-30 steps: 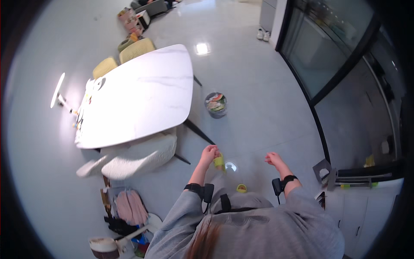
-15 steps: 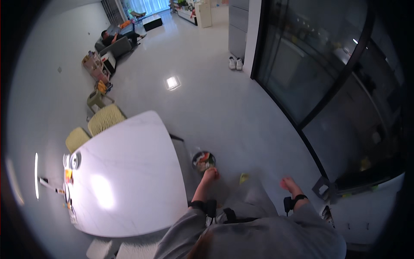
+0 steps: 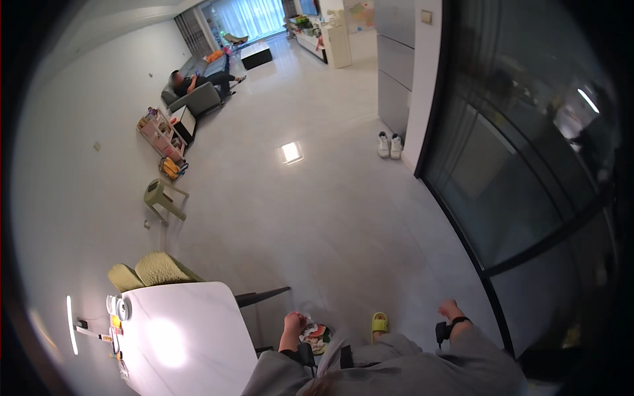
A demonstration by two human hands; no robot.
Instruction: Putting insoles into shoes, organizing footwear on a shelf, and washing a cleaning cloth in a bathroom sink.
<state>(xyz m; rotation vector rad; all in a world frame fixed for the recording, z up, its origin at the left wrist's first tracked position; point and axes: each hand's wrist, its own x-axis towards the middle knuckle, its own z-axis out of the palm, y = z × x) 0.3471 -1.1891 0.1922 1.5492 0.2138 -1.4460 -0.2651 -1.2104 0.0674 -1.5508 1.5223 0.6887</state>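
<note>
My left hand (image 3: 295, 323) is closed, low in front of me, beside the table's near right corner. Its fist overlaps the edge of a round container of mixed scraps (image 3: 318, 336), with red, white and green pieces showing. What the fist grips, if anything, is too small to make out. Out to the right, my right hand (image 3: 450, 308) hangs in the air over the floor, with nothing visible in it; its fingers are too small to read. Both wrists wear black straps with small devices. A yellow-green slipper (image 3: 379, 323) is on my foot between the hands.
The white table (image 3: 205, 323) stands at my left, its dark leg (image 3: 263, 296) reaching out. Green-covered chairs (image 3: 162, 269) and a stool (image 3: 165, 197) line the wall. White shoes (image 3: 389, 145) sit by a glass sliding door (image 3: 508, 178). A person rests on the sofa (image 3: 195, 100).
The view has tilted up, so the table and container sit lower in the picture. My left hand has shifted left relative to the container. The right hand stays out to the side.
</note>
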